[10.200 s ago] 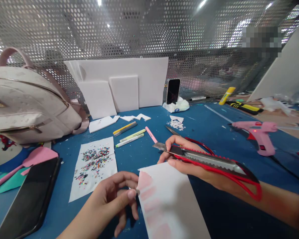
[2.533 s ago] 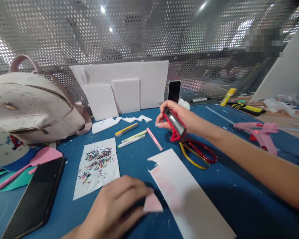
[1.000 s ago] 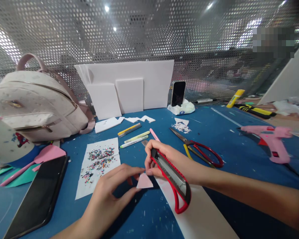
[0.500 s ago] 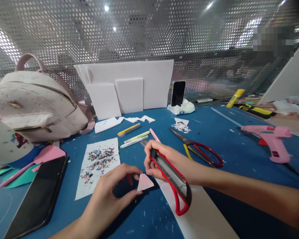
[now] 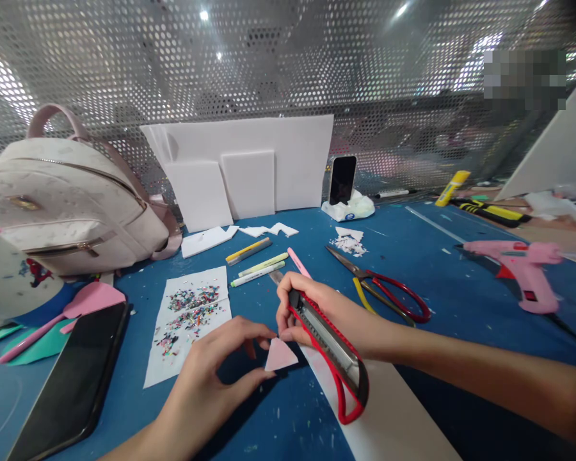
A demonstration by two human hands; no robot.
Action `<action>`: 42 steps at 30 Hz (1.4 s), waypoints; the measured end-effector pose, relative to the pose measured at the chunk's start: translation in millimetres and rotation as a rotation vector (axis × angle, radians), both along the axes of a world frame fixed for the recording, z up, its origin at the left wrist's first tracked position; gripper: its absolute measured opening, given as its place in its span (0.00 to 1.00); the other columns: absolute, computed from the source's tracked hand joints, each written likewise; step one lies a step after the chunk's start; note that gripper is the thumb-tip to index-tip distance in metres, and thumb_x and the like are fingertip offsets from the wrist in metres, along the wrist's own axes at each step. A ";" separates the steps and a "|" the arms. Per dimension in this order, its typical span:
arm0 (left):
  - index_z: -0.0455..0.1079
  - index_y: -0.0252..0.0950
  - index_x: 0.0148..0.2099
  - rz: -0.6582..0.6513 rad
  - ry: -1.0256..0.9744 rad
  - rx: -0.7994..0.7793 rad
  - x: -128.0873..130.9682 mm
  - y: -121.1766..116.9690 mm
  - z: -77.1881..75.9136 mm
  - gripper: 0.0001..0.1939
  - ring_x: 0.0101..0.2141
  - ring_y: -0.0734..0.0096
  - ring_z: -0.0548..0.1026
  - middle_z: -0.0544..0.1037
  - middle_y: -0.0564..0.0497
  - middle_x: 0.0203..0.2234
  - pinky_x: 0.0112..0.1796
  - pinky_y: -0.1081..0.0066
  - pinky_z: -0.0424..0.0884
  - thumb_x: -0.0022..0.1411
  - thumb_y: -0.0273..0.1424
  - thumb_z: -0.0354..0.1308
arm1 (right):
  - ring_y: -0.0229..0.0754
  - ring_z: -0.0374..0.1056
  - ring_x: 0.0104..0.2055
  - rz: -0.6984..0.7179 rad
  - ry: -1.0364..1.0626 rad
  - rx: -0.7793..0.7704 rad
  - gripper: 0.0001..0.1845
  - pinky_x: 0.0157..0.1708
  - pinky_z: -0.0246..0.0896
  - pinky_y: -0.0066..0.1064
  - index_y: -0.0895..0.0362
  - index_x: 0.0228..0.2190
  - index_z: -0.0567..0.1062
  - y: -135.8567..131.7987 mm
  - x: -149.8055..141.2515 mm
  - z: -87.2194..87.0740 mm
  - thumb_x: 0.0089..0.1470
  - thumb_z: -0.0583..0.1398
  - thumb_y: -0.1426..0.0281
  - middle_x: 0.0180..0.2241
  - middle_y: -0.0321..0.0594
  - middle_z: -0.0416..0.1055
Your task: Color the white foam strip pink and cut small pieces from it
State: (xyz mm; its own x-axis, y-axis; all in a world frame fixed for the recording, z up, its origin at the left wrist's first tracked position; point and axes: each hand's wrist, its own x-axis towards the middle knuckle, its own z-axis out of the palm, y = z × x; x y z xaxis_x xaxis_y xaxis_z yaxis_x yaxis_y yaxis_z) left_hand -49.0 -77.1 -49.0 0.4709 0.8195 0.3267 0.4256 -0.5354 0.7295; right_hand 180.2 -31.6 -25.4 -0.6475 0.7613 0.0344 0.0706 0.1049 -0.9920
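My left hand [image 5: 211,371] pinches a small triangular pink piece [image 5: 281,357] with white edges between thumb and fingers, just above the blue table. In my right hand [image 5: 324,307] is a red and black utility knife [image 5: 333,358], its handle end slanting down toward me. The fingertips of this hand come close to the top corner of the pink piece; whether they touch it I cannot tell. Below the knife lies a long white strip [image 5: 403,410]. The blade end is largely hidden by my fingers.
Ahead lie several markers [image 5: 259,272], red-handled scissors [image 5: 398,294] and white scraps [image 5: 349,243]. A paper with colourful bits [image 5: 192,346] and a black phone [image 5: 72,384] are left, beside a backpack [image 5: 91,205]. A pink glue gun [image 5: 528,269] sits right.
The pink piece has turned slightly between my fingers. The knife's handle end has dipped a little. Both hands keep their holds.
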 end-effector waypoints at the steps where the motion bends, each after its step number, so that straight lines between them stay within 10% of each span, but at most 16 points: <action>1: 0.68 0.47 0.49 -0.005 0.001 -0.003 0.4 0.1 0.3 0.14 0.36 0.78 0.74 0.76 0.59 0.37 0.39 0.77 0.70 0.62 0.30 0.65 | 0.37 0.68 0.32 0.004 -0.012 0.007 0.16 0.32 0.65 0.29 0.52 0.37 0.63 -0.4 0.1 0.0 0.54 0.66 0.71 0.33 0.34 0.72; 29: 0.63 0.46 0.44 0.086 -0.014 -0.001 2.9 1.2 -5.3 0.16 0.33 0.78 0.71 0.73 0.61 0.34 0.36 0.77 0.68 0.59 0.36 0.67 | 0.35 0.69 0.32 0.066 0.034 -0.056 0.18 0.31 0.66 0.26 0.53 0.38 0.62 4.1 2.9 0.2 0.54 0.67 0.70 0.35 0.36 0.75; 42: 0.62 0.53 0.51 0.004 0.249 -0.080 -1.3 3.7 -8.7 0.21 0.45 0.68 0.68 0.71 0.60 0.46 0.46 0.62 0.63 0.61 0.24 0.59 | 0.37 0.64 0.24 -0.267 0.061 0.212 0.14 0.25 0.58 0.30 0.56 0.42 0.68 26.1 23.6 32.0 0.68 0.50 0.60 0.24 0.35 0.72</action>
State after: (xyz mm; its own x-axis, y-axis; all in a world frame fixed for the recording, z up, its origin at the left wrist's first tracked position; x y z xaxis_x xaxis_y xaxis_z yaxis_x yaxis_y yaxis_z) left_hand -50.3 -73.4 -57.7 0.5256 0.8399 0.1352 0.5993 -0.4784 0.6418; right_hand 203.8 -5.5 6.6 -0.4180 0.8755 0.2424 0.0643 0.2947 -0.9534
